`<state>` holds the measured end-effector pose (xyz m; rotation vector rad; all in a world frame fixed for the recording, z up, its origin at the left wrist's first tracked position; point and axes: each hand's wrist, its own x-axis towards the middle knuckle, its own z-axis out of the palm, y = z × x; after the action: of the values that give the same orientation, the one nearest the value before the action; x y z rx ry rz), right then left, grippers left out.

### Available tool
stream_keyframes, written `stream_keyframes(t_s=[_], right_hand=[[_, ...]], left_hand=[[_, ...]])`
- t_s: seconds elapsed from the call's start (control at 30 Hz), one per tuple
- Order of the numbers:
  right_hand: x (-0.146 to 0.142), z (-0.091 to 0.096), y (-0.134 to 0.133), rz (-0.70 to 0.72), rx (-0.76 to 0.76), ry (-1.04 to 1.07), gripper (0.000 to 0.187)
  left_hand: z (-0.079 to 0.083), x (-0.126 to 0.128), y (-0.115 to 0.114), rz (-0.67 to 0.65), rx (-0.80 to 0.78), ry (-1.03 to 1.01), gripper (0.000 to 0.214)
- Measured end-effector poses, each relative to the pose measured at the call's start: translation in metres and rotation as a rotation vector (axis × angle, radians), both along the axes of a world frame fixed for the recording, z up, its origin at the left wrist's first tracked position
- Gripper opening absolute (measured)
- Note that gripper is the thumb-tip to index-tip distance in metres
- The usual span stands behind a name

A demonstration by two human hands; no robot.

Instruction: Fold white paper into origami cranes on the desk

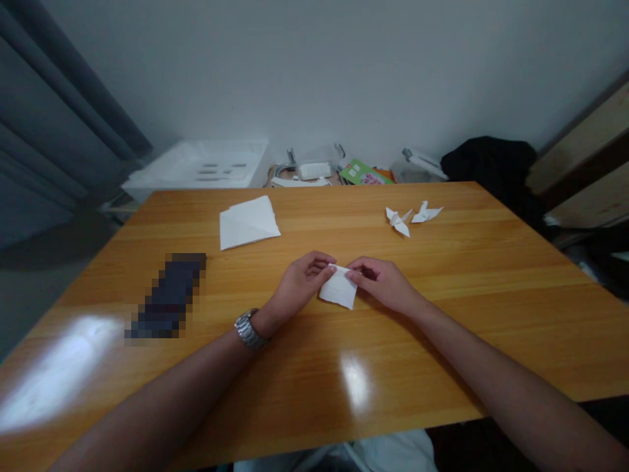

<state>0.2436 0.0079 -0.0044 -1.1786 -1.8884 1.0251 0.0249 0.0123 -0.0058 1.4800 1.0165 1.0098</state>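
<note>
A small white piece of paper point(339, 290), roughly square with a slightly ragged near edge, is held just over the middle of the wooden table. My left hand point(305, 278) pinches its upper left corner between thumb and fingers, and a metal watch circles that wrist. On the opposite side my right hand point(381, 280) grips the upper right corner, thumb on top. The fingertips beneath the paper are partly hidden. Beyond my right hand lie two folded paper birds, one point(398, 221) to the left of the other point(426, 212).
A stack of white paper sheets point(249, 223) lies at the back left of the table point(295, 393). Nearer, on the left, is a dark pixelated object point(170, 295). Behind the far edge are a white tray point(196, 164), a green booklet point(364, 173) and a black cloth point(491, 160).
</note>
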Motion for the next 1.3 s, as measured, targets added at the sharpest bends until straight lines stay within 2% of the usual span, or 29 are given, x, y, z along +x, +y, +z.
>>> stream_keyframes(t_s=[0.23,0.5,0.77,1.03,1.3], right_hand=[[0.002,0.001,-0.001,0.003,0.068,-0.038,0.023],[0.002,0.002,-0.002,-0.003,0.109,-0.051,0.024],[0.003,0.001,-0.001,-0.007,0.113,-0.087,0.026],[0.004,0.002,-0.002,0.035,0.124,-0.080,0.028],[0.002,0.008,-0.004,0.070,0.136,-0.110,0.027]], left_hand=[[-0.002,-0.001,0.000,0.028,-0.017,0.024,0.030],[-0.004,0.001,-0.002,0.020,-0.094,-0.041,0.031],[-0.005,0.000,-0.003,0.027,-0.116,-0.047,0.030],[-0.011,-0.001,-0.001,-0.006,0.017,0.061,0.027],[-0.006,-0.002,-0.005,-0.070,0.083,0.177,0.027]])
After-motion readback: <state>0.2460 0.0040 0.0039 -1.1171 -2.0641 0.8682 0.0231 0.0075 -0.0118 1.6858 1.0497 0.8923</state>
